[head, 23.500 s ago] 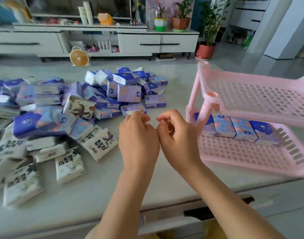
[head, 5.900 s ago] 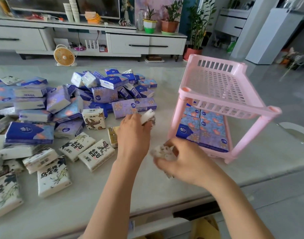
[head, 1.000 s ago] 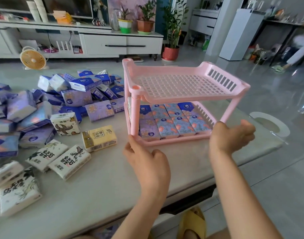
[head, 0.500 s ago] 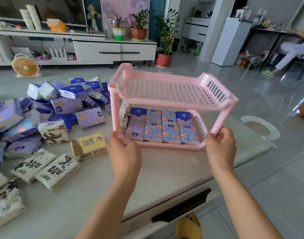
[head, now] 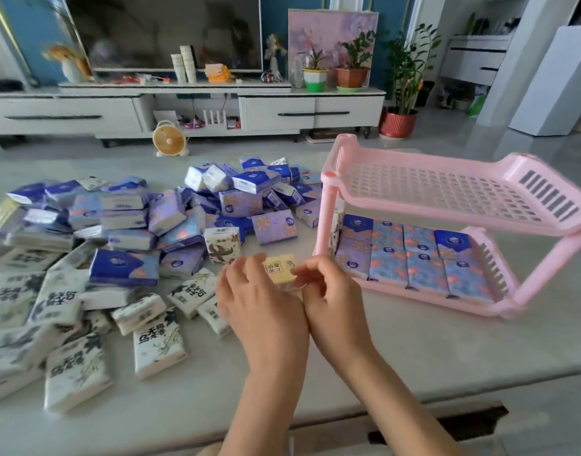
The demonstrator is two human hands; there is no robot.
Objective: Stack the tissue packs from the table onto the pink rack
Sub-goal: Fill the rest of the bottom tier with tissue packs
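Pink rack [head: 325,222] got let go at 2 o'clock — left hand [head: 263,307] and right hand [head: 332,304] now both have a grip on the yellow pack [head: 280,268], so stacking's likely back on.

Desk [head: 414,357]: heap of tissue packs [head: 124,268] on left half, rack [head: 328,205] on right. Rows of packs [head: 421,258] on rack's lower shelf. Single pack [head: 280,268] near centre, between left hand [head: 266,311] and right hand [head: 335,311]. Fan [head: 168,139] on floor behind desk.
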